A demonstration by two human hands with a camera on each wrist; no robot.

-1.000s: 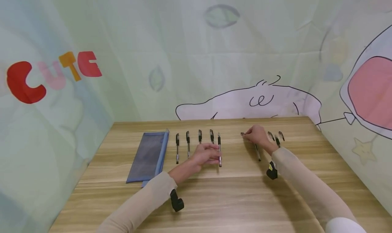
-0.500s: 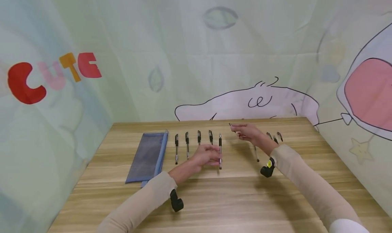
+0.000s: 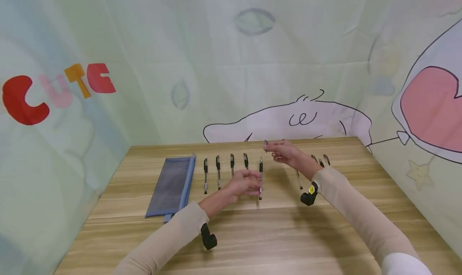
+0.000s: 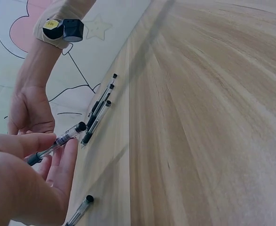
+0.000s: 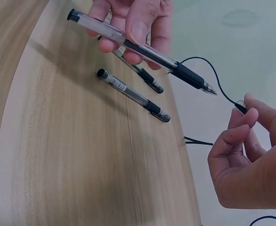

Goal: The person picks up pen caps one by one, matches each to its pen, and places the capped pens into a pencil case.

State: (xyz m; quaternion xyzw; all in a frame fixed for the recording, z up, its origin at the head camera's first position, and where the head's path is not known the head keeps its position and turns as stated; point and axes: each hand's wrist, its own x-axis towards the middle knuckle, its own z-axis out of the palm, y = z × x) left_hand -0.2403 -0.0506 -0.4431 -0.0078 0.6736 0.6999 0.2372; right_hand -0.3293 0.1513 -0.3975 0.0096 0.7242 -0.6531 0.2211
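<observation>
My left hand (image 3: 243, 183) pinches an uncapped gel pen (image 3: 261, 166) by its clear barrel, tip pointing away toward the back. The right wrist view shows the bare metal tip and black grip of this gel pen (image 5: 187, 75), above the table. Between thumb and fingertips, my right hand (image 3: 286, 152) holds a small dark pen cap (image 3: 266, 145), mostly covered by the fingers in the right wrist view. The cap is close beyond the pen's tip, with a gap between them. Left of the hands, several capped pens (image 3: 205, 166) lie in a row.
A blue mesh zip pouch (image 3: 167, 186) lies flat left of the row. Under the right forearm is another pen (image 3: 298, 179), partly hidden. More pen pieces (image 3: 326, 159) lie at the right. A printed curtain (image 3: 162, 66) stands behind the wooden table (image 3: 252, 235).
My right hand has lifted the cap off the table and carried it left, turning it toward the pen's tip. The left hand keeps its grip on the pen, nearly still.
</observation>
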